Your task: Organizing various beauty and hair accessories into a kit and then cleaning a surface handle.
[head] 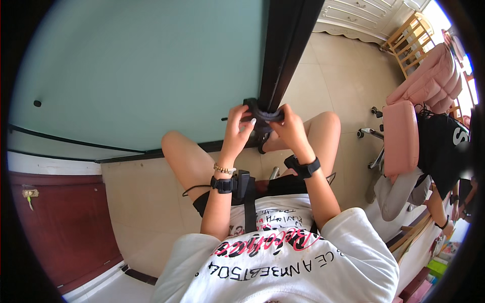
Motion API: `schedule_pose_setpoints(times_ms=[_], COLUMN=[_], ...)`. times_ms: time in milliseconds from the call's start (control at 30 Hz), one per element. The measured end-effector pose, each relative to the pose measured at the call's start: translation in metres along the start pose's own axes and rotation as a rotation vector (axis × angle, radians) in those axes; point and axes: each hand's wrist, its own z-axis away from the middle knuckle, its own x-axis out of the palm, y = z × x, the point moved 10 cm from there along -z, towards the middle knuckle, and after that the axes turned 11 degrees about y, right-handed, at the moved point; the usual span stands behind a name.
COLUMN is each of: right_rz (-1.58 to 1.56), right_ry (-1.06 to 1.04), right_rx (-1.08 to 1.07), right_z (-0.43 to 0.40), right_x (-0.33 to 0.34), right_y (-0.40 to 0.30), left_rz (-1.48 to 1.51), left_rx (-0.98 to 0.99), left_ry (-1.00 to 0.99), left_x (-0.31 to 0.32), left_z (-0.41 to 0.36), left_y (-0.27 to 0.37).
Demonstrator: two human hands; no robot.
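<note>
A dark cloth item [267, 115], with a greyish gathered inner edge, is stretched between my two hands in front of my knees. My left hand [239, 127] pinches its left end, thumb against fingers. At the other end, my right hand [288, 125] grips the cloth. I cannot tell exactly what kind of cloth item it is. Just behind it runs the dark frame [290, 45] of a pale green panel [151, 68]. Below the cloth, a dark shoe [262, 142] is partly hidden by my hands.
At the right, a person in a black shirt [439, 140] sits on a pink wheeled chair [401, 138]. A white drawer cabinet [356, 17] and a wooden slatted rack [411, 41] stand at the upper right. A dark red door [60, 227] is at lower left. Tiled floor [140, 200] surrounds me.
</note>
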Motion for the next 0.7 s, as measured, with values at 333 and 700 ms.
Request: schedule_pose_setpoints(times_ms=[333, 700], right_rz=[-0.164, 0.072], right_ry=[0.27, 0.191], right_rx=[-0.137, -0.042], right_z=[-0.009, 0.007], right_x=[-0.057, -0.004], right_y=[-0.07, -0.009], left_rz=[-0.006, -0.166], left_rx=[0.358, -0.029], left_ry=[0.097, -0.005], left_x=[-0.004, 0.003], left_z=[-0.005, 0.007], left_y=[0.092, -0.026])
